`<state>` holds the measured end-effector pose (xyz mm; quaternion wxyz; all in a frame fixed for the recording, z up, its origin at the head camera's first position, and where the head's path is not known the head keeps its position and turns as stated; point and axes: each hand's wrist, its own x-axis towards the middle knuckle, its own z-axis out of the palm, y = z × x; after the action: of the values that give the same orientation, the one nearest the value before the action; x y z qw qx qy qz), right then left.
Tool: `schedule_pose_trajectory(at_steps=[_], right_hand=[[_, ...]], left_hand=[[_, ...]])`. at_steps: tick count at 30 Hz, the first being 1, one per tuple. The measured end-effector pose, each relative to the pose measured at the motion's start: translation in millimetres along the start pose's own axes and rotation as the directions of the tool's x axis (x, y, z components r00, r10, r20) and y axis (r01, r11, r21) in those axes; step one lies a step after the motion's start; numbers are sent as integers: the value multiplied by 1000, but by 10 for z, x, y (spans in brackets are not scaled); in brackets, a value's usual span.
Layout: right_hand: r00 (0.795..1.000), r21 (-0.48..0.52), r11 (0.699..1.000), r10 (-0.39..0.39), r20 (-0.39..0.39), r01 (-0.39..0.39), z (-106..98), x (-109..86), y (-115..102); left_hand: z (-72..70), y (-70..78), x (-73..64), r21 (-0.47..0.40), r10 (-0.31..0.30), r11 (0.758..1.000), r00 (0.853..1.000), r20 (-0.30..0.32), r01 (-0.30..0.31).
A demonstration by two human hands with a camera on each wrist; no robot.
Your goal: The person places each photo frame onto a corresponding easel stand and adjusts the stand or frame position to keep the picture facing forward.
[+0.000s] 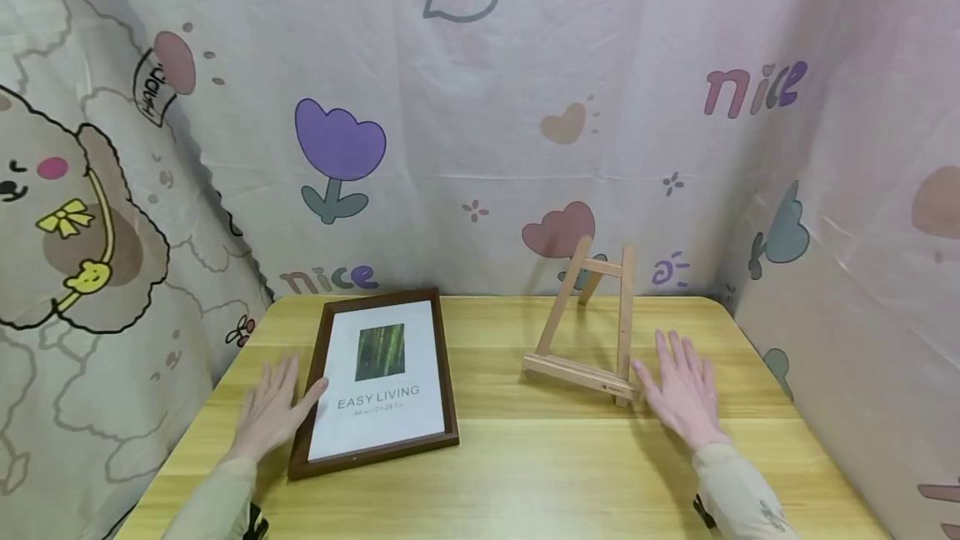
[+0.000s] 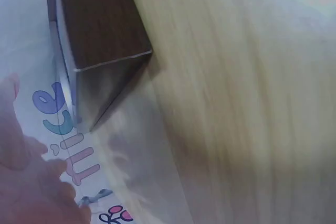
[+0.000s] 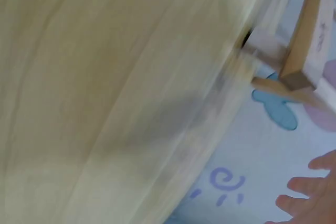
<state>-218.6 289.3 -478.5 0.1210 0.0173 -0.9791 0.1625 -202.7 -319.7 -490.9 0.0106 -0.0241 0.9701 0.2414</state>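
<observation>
A brown picture frame (image 1: 450, 407) with an "EASY LIVING" print stands at the left of the table, leaning back a little. Beside its left edge my left hand (image 1: 272, 408) is spread, the thumb overlapping the frame's edge in the head view; whether it touches cannot be told. In the left wrist view the frame's dark side (image 2: 102, 24) shows, with the blurred left hand (image 2: 37, 182) near it. A small wooden easel (image 1: 577, 373) stands at the right of the table. My right hand (image 1: 684, 394), fingers spread, is just right of the easel's ledge; the right wrist view shows the easel (image 3: 304, 40) and fingertips (image 3: 302, 184).
The wooden table (image 1: 510, 482) has light yellow boards. A printed cloth (image 1: 465, 107) hangs behind it and along both sides, close to the table's edges.
</observation>
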Motion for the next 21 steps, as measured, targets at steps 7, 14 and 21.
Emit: schedule_pose_trajectory(at_steps=[7, 14, 21], right_hand=[[988, 33, 996, -77, -138, 82, 0, -55, -221], [962, 31, 985, -156, -223, 167, 62, -143, -452], [954, 31, 976, -205, -219, 216, 141, -203, -683]], left_hand=[[1, -38, -57, -137, 50, 990, 998, 38, -44], [13, -86, -125, -250, 107, 964, 994, 31, -96], [27, -97, -156, -306, 116, 948, 990, 77, -88]])
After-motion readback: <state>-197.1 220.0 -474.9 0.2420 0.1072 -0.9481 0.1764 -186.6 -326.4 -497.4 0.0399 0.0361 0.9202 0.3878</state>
